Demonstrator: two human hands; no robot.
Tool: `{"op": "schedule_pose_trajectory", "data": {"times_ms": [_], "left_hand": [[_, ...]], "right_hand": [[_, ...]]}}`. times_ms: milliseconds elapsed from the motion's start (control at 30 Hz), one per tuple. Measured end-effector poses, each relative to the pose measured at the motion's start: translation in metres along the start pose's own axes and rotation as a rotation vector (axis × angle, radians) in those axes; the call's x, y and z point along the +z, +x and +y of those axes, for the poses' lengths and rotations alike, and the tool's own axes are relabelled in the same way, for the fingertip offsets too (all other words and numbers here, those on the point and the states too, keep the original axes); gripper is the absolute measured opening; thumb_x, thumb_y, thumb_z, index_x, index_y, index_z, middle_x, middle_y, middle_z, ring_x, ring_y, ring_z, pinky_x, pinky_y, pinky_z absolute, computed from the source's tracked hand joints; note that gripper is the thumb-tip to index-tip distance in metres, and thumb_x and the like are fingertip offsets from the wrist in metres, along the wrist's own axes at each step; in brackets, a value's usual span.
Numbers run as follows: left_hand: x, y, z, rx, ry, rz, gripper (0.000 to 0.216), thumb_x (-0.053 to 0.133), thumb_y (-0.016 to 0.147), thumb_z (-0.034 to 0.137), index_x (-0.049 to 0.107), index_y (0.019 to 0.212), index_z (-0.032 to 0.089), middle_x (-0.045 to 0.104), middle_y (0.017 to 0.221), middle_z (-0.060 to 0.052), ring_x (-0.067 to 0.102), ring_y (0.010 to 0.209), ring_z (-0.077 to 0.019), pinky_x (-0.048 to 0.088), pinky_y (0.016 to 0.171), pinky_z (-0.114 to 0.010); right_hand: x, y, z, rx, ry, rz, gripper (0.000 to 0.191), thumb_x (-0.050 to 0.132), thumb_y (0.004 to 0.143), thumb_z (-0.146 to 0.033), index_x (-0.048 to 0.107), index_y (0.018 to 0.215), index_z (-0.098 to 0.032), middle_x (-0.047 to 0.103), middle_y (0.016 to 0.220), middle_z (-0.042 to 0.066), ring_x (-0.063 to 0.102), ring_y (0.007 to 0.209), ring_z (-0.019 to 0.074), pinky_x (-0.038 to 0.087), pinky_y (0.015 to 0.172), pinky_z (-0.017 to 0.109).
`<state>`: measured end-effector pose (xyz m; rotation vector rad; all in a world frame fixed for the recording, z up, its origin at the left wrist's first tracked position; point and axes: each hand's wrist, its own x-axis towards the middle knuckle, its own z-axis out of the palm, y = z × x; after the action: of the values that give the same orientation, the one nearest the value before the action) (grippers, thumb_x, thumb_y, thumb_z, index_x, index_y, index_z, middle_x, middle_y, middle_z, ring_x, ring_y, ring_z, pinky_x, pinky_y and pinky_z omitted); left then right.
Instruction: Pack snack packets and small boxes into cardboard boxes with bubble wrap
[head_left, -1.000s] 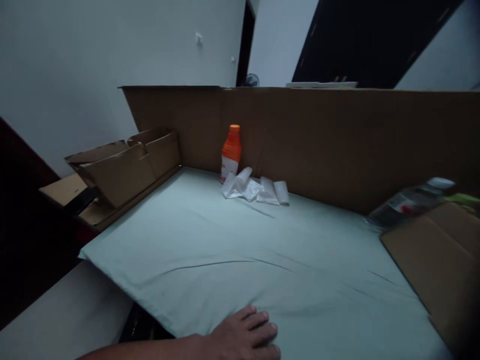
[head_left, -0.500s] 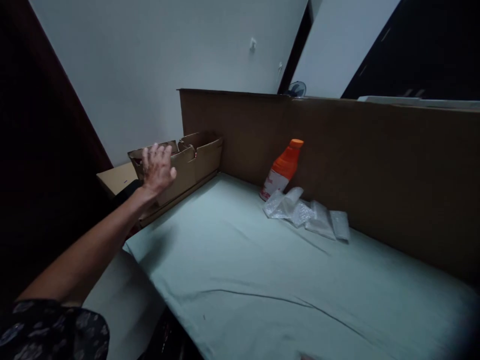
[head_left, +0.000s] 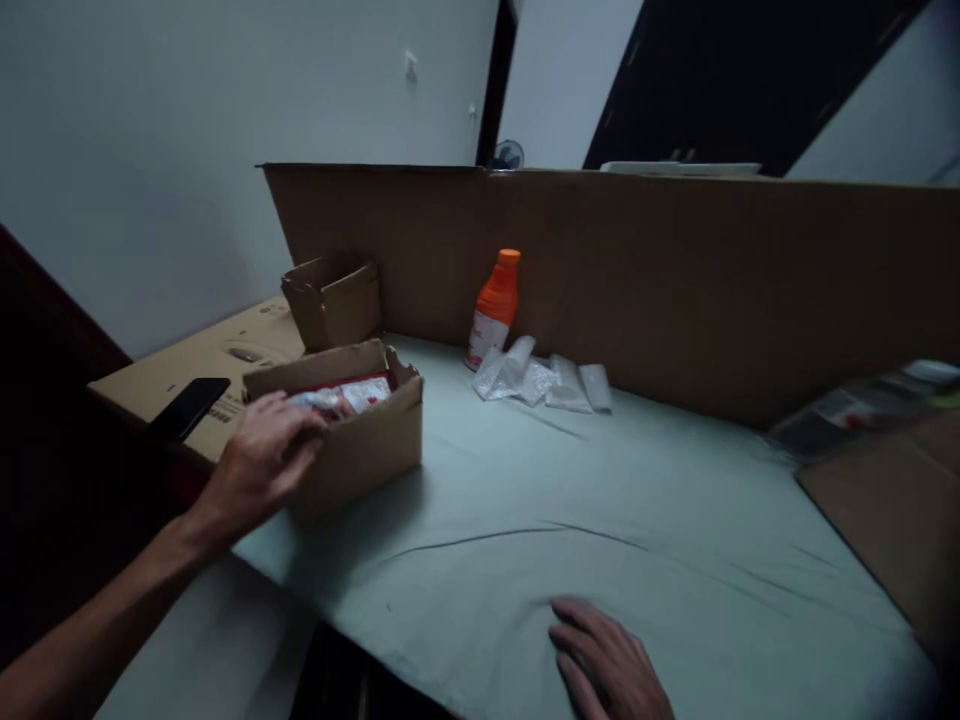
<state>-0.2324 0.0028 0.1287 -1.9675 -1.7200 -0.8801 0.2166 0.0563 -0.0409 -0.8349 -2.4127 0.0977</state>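
My left hand [head_left: 274, 450] grips the near left edge of an open cardboard box [head_left: 367, 440], fingers over the rim and the thumb against the outer wall. Inside the box lie red and white printed packets [head_left: 367, 394]; what else is in it is hidden. The box stands at an angle near the left edge of the cloth-covered table [head_left: 480, 490], and I cannot tell whether its whole base rests there. At the lower front, my right hand [head_left: 611, 660] rests low on the cloth, its fingers stretched out and nothing in them.
Behind the held box stands a smaller open carton [head_left: 341, 305]. A phone [head_left: 191, 405] lies on a large cardboard box [head_left: 247, 335] at left. An orange bottle [head_left: 495, 305] and bubble-wrap pieces [head_left: 544, 380] stand before the cardboard wall [head_left: 675, 280]. A cardboard piece [head_left: 885, 500] is at right.
My left hand has closed on the box edge and the box has come nearer, away from the smaller carton. My right hand has come into view. The camera has turned right.
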Motion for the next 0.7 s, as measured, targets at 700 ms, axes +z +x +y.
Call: {"op": "schedule_pose_trajectory", "data": {"times_ms": [700], "left_hand": [[0.152,-0.069,0.082,-0.972,-0.692,-0.250,0.071,0.075,0.061,0.059,0.053,0.116,0.020,0.070,0.112,-0.014,0.068,0.105,-0.0381,0.055,0.090,-0.054]], "right_hand": [[0.004,0.103,0.020,0.450,0.576,-0.150,0.051,0.057,0.076,-0.016,0.055,0.127,-0.019,0.066,0.116,0.010,0.062,0.104,0.0257,0.051,0.093,0.040]]}}
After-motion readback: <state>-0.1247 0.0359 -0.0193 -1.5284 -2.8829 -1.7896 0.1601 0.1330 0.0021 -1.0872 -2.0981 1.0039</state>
